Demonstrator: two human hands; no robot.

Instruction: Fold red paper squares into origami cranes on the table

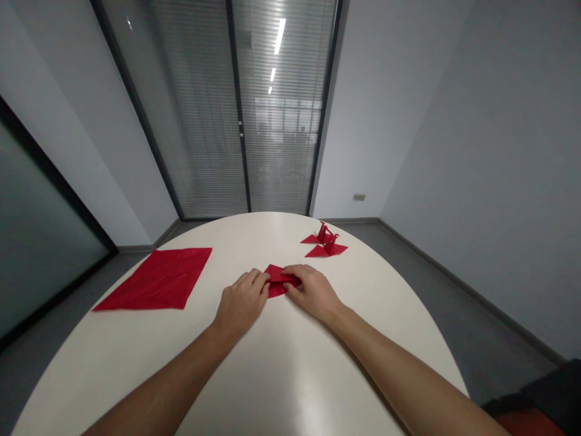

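A small piece of folded red paper point(276, 289) lies on the white table between my hands, with a raised flap across its middle. My left hand point(244, 298) grips its left edge, the fingers curled and closed at the paper. On the other side, my right hand point(314, 292) pinches the right edge between thumb and fingers. Parts of both side edges are hidden behind my fingertips.
Red paper sheets point(158, 280) lie flat on the left of the round white table point(290, 375). Two folded red paper cranes point(327, 247) stand at the back right. Beyond the table are a glass partition with blinds point(204, 121) and grey walls. Something dark point(544, 393) sits at lower right.
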